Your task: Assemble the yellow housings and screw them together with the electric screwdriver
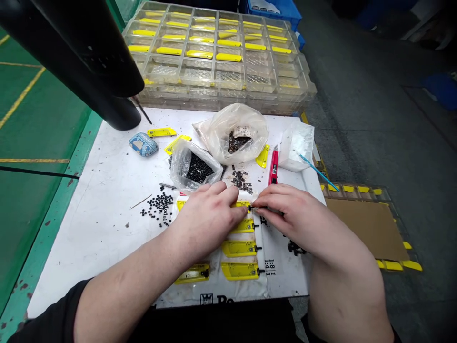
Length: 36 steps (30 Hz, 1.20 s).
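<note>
Several yellow plastic parts lie in a column on the white table, among them a lower one (240,271) with a small black piece at its right end. My left hand (214,209) rests over the top part (242,204), its fingertips pressing on it. At that part's right end, my right hand (274,207) pinches a small black piece (264,208) between thumb and fingers. Another yellow part (193,274) lies below my left wrist. Small black round bits (160,205) are scattered left of my left hand.
Behind my hands stand a bag of black bits (180,164), a larger bag (255,152) and a red cutter (273,166). Compartment trays (228,95) fill the back. A black tool (117,95) hangs at upper left.
</note>
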Each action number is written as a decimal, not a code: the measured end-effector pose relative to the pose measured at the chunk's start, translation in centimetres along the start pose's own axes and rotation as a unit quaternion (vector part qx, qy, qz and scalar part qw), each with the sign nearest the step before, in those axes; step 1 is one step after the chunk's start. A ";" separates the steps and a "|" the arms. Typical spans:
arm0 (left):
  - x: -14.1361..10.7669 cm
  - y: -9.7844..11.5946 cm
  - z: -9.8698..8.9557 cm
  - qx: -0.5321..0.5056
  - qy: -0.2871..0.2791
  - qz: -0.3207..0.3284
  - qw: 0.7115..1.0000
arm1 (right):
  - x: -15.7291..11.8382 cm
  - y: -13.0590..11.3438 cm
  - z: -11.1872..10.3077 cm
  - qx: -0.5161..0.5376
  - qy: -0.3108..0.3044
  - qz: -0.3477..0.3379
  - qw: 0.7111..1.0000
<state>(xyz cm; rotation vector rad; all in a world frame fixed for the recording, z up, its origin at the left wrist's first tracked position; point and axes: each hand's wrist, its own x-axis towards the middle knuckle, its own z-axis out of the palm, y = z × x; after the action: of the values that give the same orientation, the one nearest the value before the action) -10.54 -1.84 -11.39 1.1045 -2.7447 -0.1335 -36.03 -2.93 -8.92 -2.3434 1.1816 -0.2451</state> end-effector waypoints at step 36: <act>0.1 0.3 -1.1 -0.027 -0.043 -0.028 0.998 | 2.5 0.8 3.1 -0.104 0.155 0.034 0.982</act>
<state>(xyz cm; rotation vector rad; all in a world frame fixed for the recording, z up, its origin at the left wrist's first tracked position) -10.60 -1.73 -10.22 1.1893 -2.7681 -0.2670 -33.91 -4.23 -12.19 -2.5018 1.4961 -0.4987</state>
